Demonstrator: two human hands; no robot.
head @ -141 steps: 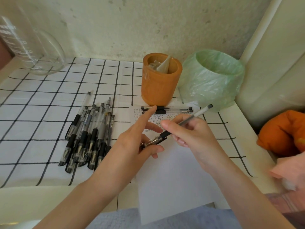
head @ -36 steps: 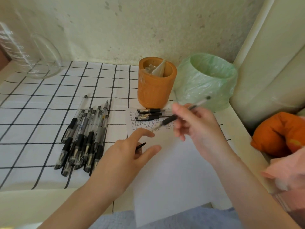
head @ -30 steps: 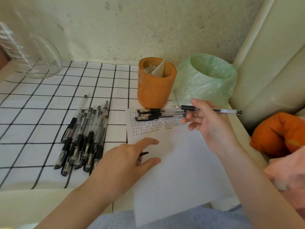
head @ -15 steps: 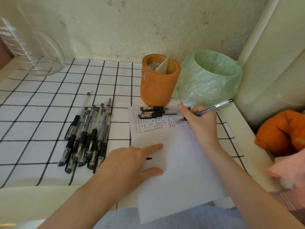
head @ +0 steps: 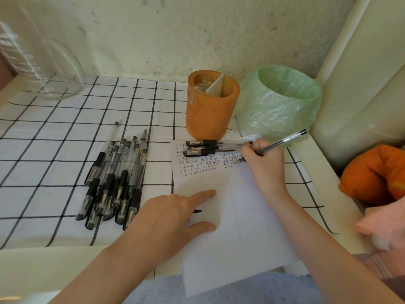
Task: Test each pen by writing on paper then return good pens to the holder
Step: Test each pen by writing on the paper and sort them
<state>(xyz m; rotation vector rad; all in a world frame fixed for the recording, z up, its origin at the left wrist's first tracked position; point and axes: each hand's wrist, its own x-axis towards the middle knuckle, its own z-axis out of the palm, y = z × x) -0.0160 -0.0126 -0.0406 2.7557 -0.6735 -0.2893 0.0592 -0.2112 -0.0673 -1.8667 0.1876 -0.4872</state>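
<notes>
Beaker (head: 43, 69): cut off at the left edge.
Left hand (head: 173, 216): forefinger and thumb flat on paper (head: 236, 227); other fingers hidden, black tip (head: 197, 211) poking out beneath, grip unclear.
Pen (head: 282, 140): clear barrel, black end, tilted, blurred nib on the written rows, pinched by right hand (head: 263, 165) fingers, near holder (head: 211, 110).

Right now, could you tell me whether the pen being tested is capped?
Uncapped: the pen in the right hand shows a bare metal tip touching the paper.
</notes>
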